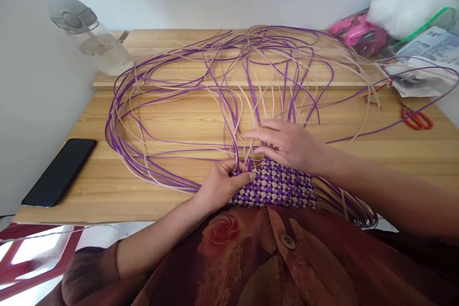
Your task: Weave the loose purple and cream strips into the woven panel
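A woven panel [279, 184] of purple and beige cord lies at the table's near edge against my body. My left hand [227, 181] is closed on its left upper corner, the thumb resting on the weave. Above the panel's upper edge, my right hand [287, 143] hovers among the loose cords with its fingers stretched out and spread. Whether a cord touches those fingers is hard to make out. Long loose cords [118, 124] fan out from the weave and loop across the table to the left and back.
A black phone [59, 172] lies at the left, with a clear bottle [103, 48] behind it. Red-handled scissors [416, 118] rest at the right. Farther back sit a pink bundle [358, 33], printed packets [426, 57] and white stuffing [412, 0]. A raised wooden ledge [172, 81] crosses the table.
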A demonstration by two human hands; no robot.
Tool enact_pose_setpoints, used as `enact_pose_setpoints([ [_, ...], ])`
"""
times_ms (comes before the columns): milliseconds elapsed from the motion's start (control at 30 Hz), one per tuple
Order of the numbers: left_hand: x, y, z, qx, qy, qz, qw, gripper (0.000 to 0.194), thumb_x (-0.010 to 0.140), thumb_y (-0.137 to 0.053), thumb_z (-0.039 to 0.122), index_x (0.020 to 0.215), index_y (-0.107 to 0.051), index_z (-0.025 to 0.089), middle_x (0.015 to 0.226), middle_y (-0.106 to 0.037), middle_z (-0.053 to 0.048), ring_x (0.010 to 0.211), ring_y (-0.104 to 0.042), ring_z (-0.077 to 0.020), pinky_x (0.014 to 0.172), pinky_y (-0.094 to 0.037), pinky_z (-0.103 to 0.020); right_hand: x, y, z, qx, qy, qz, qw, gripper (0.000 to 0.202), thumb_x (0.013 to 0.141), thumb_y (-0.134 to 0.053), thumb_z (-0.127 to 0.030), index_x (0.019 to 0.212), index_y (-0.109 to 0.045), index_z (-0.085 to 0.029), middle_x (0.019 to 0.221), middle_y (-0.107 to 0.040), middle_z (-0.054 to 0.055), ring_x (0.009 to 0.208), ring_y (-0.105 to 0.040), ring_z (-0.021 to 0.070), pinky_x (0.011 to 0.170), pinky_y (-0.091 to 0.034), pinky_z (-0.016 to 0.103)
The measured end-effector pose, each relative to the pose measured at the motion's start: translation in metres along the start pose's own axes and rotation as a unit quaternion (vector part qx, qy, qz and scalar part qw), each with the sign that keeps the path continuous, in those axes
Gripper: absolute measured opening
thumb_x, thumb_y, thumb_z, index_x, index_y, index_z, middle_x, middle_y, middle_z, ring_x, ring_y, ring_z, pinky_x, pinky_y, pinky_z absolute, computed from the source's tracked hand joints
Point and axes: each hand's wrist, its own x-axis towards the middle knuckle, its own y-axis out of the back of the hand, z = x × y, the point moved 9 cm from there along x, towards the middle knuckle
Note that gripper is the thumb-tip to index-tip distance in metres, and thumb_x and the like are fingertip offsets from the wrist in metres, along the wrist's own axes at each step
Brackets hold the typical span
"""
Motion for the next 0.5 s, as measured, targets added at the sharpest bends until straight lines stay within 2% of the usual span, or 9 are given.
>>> enact_pose_setpoints([
  [67, 0.000, -0.001, 0.000, -0.014, -0.007, -0.002, 1.000, 0.026, 0.075, -0.074, 0.040, 0.077, -0.066, 0.015, 0.073, -0.063, 0.001, 0.066, -0.051, -0.0105, 0.068, -0.039, -0.023, -0.001, 0.000, -0.003, 0.025, 0.008, 0.023, 0.999, 0.035, 0.094, -0.054, -0.025, 0.129, -0.056, -0.020, 0.103, -0.064, 0.006, 0.091, -0.060, 0.0165, 0.081, -0.048, 0.029],
  [200, 0.001, -0.001, -0.001, -0.033, -0.015, -0.005, 0.999, 0.025, 0.075, -0.073, 0.039, 0.076, -0.066, 0.015, 0.072, -0.062, 0.001, 0.066, -0.051, -0.0105, 0.070, -0.040, -0.024, 0.000, -0.014, -0.008, 0.067, 0.005, -0.010, 0.998, 0.021, 0.094, -0.051, -0.019, 0.106, -0.067, -0.017, 0.094, -0.065, 0.006, 0.084, -0.061, 0.0152, 0.075, -0.047, 0.027],
  [267, 0.001, -0.001, -0.002, -0.042, -0.013, -0.005, 0.999, 0.025, 0.074, -0.074, 0.038, 0.075, -0.066, 0.014, 0.072, -0.062, 0.001, 0.067, -0.052, -0.0108, 0.071, -0.040, -0.024, 0.000, -0.021, -0.009, 0.104, 0.007, -0.041, 0.994, 0.022, 0.093, -0.049, -0.015, 0.098, -0.070, -0.018, 0.092, -0.064, 0.006, 0.081, -0.060, 0.0141, 0.073, -0.047, 0.026],
  [367, 0.002, -0.001, -0.001, -0.052, -0.013, -0.002, 0.999, 0.023, 0.073, -0.075, 0.035, 0.074, -0.067, 0.014, 0.072, -0.062, 0.002, 0.067, -0.051, -0.0104, 0.071, -0.039, -0.024, 0.003, -0.021, -0.009, 0.174, 0.012, -0.034, 0.984, 0.026, 0.091, -0.047, -0.010, 0.096, -0.071, -0.018, 0.091, -0.064, 0.005, 0.080, -0.059, 0.0122, 0.074, -0.046, 0.024],
  [500, 0.002, -0.001, -0.002, -0.060, -0.010, -0.002, 0.998, 0.023, 0.073, -0.076, 0.035, 0.073, -0.066, 0.014, 0.069, -0.060, 0.002, 0.064, -0.049, -0.0097, 0.067, -0.037, -0.024, 0.005, -0.020, -0.007, 0.208, 0.015, -0.030, 0.977, 0.026, 0.089, -0.048, -0.008, 0.096, -0.071, -0.017, 0.088, -0.063, 0.004, 0.078, -0.059, 0.0109, 0.073, -0.044, 0.022],
])
